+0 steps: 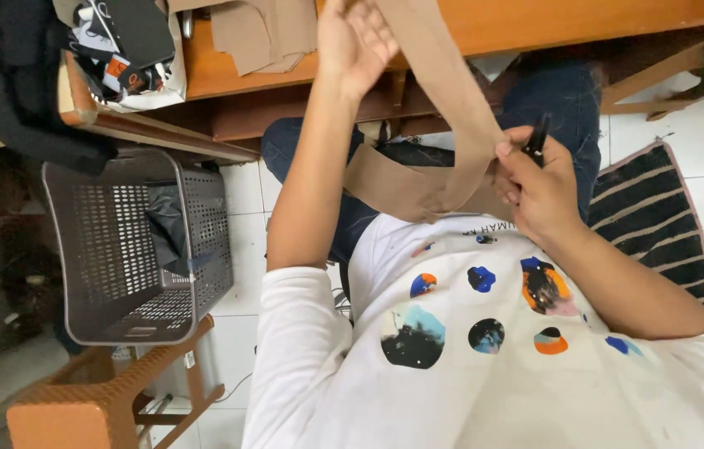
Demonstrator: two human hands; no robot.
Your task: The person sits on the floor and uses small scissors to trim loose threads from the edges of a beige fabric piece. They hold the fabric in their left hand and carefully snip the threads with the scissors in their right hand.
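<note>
Stretching a tan fabric strip [452, 91] between both hands is the work in hand, as I judge it. The person sits close to the near edge of the wooden worktop [535, 25], and the strip hangs in front of that edge.

The left hand [356, 37] is raised to the worktop's near edge, with its grip closed on the strip's upper end. From there the strip slopes down to the lap, where it folds back on itself in a loose loop over the jeans. The right hand [539, 187] sits low over the lap, its grip closed too. The thumb pins the strip against the fingers, which also hold a slim black tool [537, 137]. Whether this is a pen or a cutter I cannot tell.

Any work with the tool would call for the strip kept taut and the right thumb's pinch kept steady, since the loose loop below could slip.

More tan fabric pieces [260, 33] lie on the worktop near its left end. Left of the person, a grey perforated basket [119, 249] stands on a wooden stool [102, 399]. A striped mat [659, 216] lies on the white tiled floor at the right.
</note>
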